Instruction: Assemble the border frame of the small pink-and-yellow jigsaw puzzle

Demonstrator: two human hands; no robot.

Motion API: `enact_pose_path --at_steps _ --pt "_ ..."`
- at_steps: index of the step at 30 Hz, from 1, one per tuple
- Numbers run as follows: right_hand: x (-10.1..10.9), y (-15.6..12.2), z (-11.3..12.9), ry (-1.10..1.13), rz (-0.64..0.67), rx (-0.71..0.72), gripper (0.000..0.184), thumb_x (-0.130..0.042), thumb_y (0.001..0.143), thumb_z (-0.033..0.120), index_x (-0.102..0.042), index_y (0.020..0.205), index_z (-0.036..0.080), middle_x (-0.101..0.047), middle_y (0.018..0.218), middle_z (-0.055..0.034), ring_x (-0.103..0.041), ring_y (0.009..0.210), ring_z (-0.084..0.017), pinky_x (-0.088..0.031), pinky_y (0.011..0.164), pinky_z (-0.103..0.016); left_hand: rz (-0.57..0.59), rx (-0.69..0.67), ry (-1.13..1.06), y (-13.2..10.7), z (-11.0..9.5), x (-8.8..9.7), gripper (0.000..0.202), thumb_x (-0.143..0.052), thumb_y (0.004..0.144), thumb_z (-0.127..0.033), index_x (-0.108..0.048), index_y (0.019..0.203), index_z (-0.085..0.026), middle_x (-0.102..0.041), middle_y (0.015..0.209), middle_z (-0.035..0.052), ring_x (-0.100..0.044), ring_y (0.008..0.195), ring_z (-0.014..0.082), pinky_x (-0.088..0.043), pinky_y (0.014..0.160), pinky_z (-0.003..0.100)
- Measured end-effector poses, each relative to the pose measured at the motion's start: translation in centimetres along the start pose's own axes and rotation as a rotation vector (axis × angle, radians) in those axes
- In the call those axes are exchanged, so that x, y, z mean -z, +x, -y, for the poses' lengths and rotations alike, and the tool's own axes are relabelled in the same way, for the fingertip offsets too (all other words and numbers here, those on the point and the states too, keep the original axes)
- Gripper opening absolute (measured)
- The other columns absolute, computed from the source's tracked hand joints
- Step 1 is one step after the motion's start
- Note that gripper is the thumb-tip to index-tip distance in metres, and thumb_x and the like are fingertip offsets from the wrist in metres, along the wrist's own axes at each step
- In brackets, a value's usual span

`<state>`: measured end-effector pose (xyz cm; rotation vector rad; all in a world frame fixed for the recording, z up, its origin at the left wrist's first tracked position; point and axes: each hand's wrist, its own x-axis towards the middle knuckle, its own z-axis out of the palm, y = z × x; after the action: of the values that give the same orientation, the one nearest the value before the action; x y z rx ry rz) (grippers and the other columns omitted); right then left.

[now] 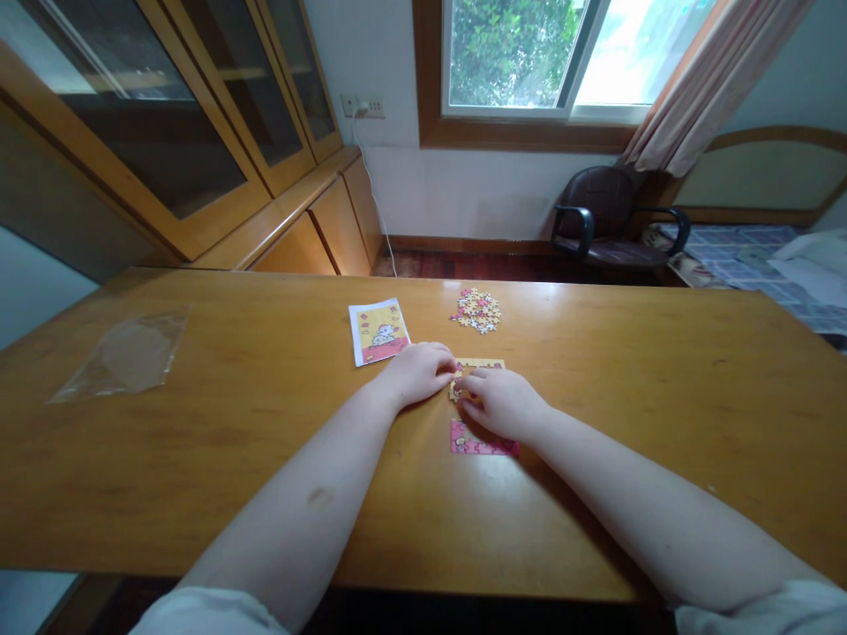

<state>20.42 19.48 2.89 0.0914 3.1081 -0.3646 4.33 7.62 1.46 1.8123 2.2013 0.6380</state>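
A partly joined jigsaw lies on the wooden table (265,441): a yellow strip (486,363) at its far edge and a pink strip (477,441) at its near edge. My left hand (420,372) rests at the puzzle's left side with fingers curled, pressing on the pieces. My right hand (506,404) covers the middle of the puzzle, its fingertips pinched at a small piece near the left hand. A heap of loose pieces (476,310) lies beyond. A picture card (378,332) with the yellow and pink design lies to the left of the puzzle.
A clear plastic bag (125,353) lies at the table's left. Glass-door wooden cabinets (218,132) stand at the left wall. A dark armchair (599,225) stands under the window, and a bed (768,256) lies at the right.
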Motion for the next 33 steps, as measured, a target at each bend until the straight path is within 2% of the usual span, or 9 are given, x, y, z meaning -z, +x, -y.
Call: enact_pose_path --at_steps 3,6,13,20,26,33 --pt "-0.1 0.0 -0.1 0.000 0.009 0.077 0.027 -0.048 0.093 0.032 -0.070 0.108 0.027 -0.068 0.094 -0.0053 -0.062 0.083 -0.019 -0.042 0.069 -0.027 0.000 0.002 -0.010 0.0 0.0 0.0 0.014 -0.059 0.082 -0.025 -0.072 0.086 -0.022 -0.070 0.098 0.0034 -0.064 0.092 0.0192 -0.049 0.084 0.029" --pt "-0.2 0.0 -0.2 0.013 0.003 0.095 0.028 -0.047 0.094 0.033 -0.072 0.106 0.029 -0.067 0.094 -0.0047 -0.062 0.083 -0.017 -0.042 0.070 -0.026 0.000 0.012 -0.016 0.0 -0.1 0.0 0.014 -0.059 0.082 -0.025 -0.072 0.086 -0.022 -0.070 0.098 0.0036 -0.064 0.092 0.0193 -0.049 0.084 0.029" --pt "-0.2 0.0 -0.4 0.014 0.002 0.088 0.028 -0.047 0.094 0.031 -0.073 0.103 0.028 -0.067 0.094 -0.0049 -0.061 0.082 -0.017 -0.041 0.069 -0.026 0.003 0.020 -0.046 0.0 -0.2 0.1 0.013 -0.060 0.081 -0.026 -0.072 0.086 -0.022 -0.070 0.098 0.0036 -0.064 0.091 0.0193 -0.049 0.083 0.029" --pt "-0.3 0.1 -1.9 0.038 -0.101 0.031 0.027 -0.049 0.089 0.024 -0.072 0.104 0.023 -0.068 0.093 -0.0053 -0.061 0.078 -0.016 -0.042 0.071 -0.026 0.019 0.020 -0.040 -0.2 0.0 0.2 0.015 -0.060 0.083 -0.030 -0.071 0.090 -0.022 -0.069 0.101 0.0038 -0.064 0.093 0.0195 -0.049 0.085 0.029" --pt "-0.2 0.1 -2.2 0.042 -0.069 0.137 0.025 -0.051 0.087 0.026 -0.074 0.095 0.023 -0.068 0.086 -0.0047 -0.061 0.080 -0.018 -0.042 0.070 -0.027 0.047 0.004 -0.021 -0.3 -0.2 0.5 0.019 -0.065 0.079 -0.034 -0.069 0.093 -0.022 -0.068 0.103 0.0040 -0.063 0.095 0.0203 -0.049 0.085 0.029" --pt "-0.6 0.2 -2.3 0.038 -0.045 0.147 0.025 -0.052 0.086 0.025 -0.074 0.097 0.025 -0.069 0.087 -0.0040 -0.060 0.073 -0.016 -0.042 0.068 -0.026 0.049 0.003 0.004 -0.3 -0.3 0.5 0.020 -0.066 0.078 -0.034 -0.068 0.093 -0.021 -0.067 0.103 0.0035 -0.062 0.095 0.0200 -0.048 0.086 0.029"
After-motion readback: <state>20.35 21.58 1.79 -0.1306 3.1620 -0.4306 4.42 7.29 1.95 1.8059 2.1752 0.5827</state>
